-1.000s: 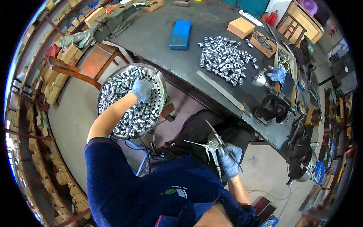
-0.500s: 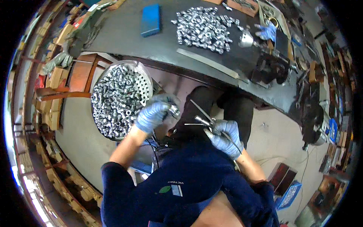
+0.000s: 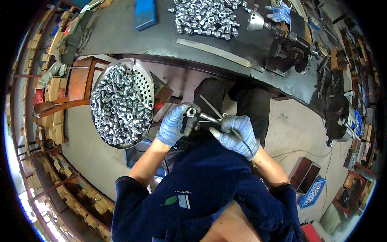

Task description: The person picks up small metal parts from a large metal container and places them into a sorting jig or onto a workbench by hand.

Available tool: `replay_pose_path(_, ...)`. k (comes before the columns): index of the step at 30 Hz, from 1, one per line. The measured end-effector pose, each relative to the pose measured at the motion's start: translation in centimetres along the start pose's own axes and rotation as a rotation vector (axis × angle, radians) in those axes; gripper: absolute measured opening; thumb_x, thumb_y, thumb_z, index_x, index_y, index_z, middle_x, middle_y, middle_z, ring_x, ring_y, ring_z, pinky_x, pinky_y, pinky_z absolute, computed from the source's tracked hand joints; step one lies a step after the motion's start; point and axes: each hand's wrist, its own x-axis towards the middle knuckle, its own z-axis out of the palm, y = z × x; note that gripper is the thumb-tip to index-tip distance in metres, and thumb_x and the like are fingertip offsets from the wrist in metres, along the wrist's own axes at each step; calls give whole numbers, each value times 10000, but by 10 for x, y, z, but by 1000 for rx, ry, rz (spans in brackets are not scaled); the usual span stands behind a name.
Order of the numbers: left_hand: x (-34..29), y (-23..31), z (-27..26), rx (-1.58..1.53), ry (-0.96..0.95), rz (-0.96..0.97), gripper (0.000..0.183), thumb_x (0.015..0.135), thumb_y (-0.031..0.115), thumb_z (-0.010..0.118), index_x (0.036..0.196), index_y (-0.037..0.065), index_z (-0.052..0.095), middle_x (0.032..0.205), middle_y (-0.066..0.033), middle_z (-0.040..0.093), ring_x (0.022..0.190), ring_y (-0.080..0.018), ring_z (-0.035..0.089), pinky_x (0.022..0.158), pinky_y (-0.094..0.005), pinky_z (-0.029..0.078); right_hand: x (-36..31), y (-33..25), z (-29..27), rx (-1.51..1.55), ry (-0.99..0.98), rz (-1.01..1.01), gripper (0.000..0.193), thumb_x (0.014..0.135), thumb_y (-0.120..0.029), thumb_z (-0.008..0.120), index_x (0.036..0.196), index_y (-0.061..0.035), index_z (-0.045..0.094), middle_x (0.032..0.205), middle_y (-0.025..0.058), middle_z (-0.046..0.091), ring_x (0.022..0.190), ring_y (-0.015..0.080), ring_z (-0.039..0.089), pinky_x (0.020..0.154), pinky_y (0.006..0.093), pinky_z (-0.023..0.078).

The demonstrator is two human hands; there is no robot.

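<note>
My left hand (image 3: 173, 126), in a blue-grey knit glove, pinches a small shiny hex metal fitting (image 3: 191, 112) with its bore facing up. Close beside it, my right hand (image 3: 238, 136), gloved alike, is closed around several slim metal rods (image 3: 210, 105) that stick out at different angles. One of them is a thicker rod tool with a silver cylindrical end (image 3: 204, 117) that points at the fitting; whether the two touch I cannot tell. To the left of my left hand stands a perforated metal pan (image 3: 146, 82) full of similar fittings (image 3: 121, 105).
Ahead is a dark workbench (image 3: 113, 38) with a heap of fittings (image 3: 209, 18), a blue box (image 3: 145, 15), a flat metal strip (image 3: 213, 51) and a chucked machine (image 3: 258, 21). A wooden chair (image 3: 80, 82) stands left. A blue crate (image 3: 312, 192) sits on the floor at right.
My left hand has moved right, bringing the fitting up to the silver rod end in my right hand. The fitting's hex opening now faces upward. The whole view has shifted slightly.
</note>
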Motion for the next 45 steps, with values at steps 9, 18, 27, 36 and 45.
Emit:
replay_pose_path(9, 0, 30, 3, 688, -58, 119, 339, 861, 302, 594, 965, -20, 628, 652, -39, 594, 491, -70, 506, 441, -200, 387, 4, -4, 1, -256, -92, -34, 369, 729, -317, 723, 526, -96, 509, 480, 105, 472, 449, 288, 525, 436, 373, 408)
replay_pose_path(18, 5, 32, 4, 707, -193, 243, 312, 821, 181, 668, 1058, -13, 610, 940, -73, 641, 644, -55, 570, 575, -194, 467, 0, 4, 3, -256, -7, 4, 372, 703, -290, 750, 502, -105, 498, 463, 97, 470, 416, 279, 497, 409, 359, 382)
replay_pose_path(27, 22, 28, -12, 1018, 96, 425, 225, 764, 93, 669, 976, 24, 639, 766, -46, 640, 662, -78, 571, 609, -242, 472, -5, -11, -11, 14, 70, -44, 348, 666, -197, 778, 529, -111, 469, 505, 85, 487, 443, 248, 507, 430, 334, 394)
replay_pose_path(36, 23, 22, -13, 1316, 261, 546, 208, 691, 65, 657, 897, 83, 669, 623, -93, 574, 514, -179, 541, 517, -284, 444, 5, -40, -9, 51, -105, -157, 376, 632, -142, 766, 503, -128, 413, 483, 61, 400, 424, 249, 449, 412, 330, 340)
replay_pose_path(45, 21, 21, -1, 1364, 122, 550, 252, 660, 151, 687, 908, 120, 652, 680, -100, 603, 587, -235, 594, 548, -325, 467, 18, -18, 17, -77, -149, -67, 331, 732, -235, 720, 520, -93, 509, 560, 127, 523, 501, 310, 543, 454, 379, 417)
